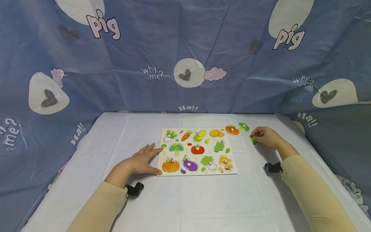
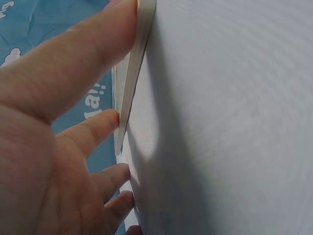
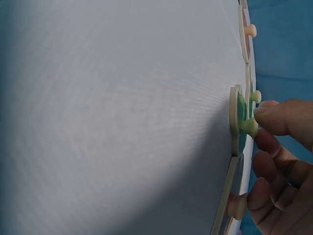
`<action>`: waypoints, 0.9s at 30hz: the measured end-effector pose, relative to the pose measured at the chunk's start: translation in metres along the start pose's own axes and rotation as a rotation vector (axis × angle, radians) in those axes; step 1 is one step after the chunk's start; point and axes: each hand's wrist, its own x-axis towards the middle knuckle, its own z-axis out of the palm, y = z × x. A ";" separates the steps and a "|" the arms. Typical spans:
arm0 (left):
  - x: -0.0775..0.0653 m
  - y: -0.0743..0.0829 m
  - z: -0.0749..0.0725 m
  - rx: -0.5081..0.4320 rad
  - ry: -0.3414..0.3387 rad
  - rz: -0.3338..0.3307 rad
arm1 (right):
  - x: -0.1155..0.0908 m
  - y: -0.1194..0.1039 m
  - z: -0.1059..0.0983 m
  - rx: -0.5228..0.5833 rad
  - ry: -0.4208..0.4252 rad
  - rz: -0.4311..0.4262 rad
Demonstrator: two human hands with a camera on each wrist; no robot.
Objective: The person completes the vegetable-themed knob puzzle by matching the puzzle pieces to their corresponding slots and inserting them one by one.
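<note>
A wooden vegetable puzzle board (image 1: 213,161) lies flat on the white table. My left hand (image 1: 142,161) rests at its left edge, fingers spread, with the thumb and index finger on the rim; in the left wrist view the thumb (image 2: 98,49) presses along the board's side. To the right of the board, my right hand (image 1: 268,137) pinches the knob of a small green puzzle piece (image 1: 253,140) between thumb and fingertips. Seen from the right wrist, that green piece (image 3: 236,122) stands close over the cloth. Another knobbed piece (image 3: 227,196) sits under the curled lower fingers.
A pumpkin piece (image 1: 232,130) and a broccoli piece (image 1: 244,127) lie beyond the board's upper right corner. Knobbed pieces such as the tomato (image 1: 197,150) and eggplant (image 1: 190,165) sit in the board. A blue printed curtain (image 1: 162,93) surrounds the table's back and sides.
</note>
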 end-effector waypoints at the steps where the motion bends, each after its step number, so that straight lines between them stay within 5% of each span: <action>1: 0.000 0.000 0.000 -0.001 0.000 0.000 | 0.001 0.000 0.000 -0.003 -0.006 0.008; 27: -0.001 0.000 0.000 -0.002 0.005 -0.003 | 0.008 0.003 -0.007 -0.062 -0.135 -0.004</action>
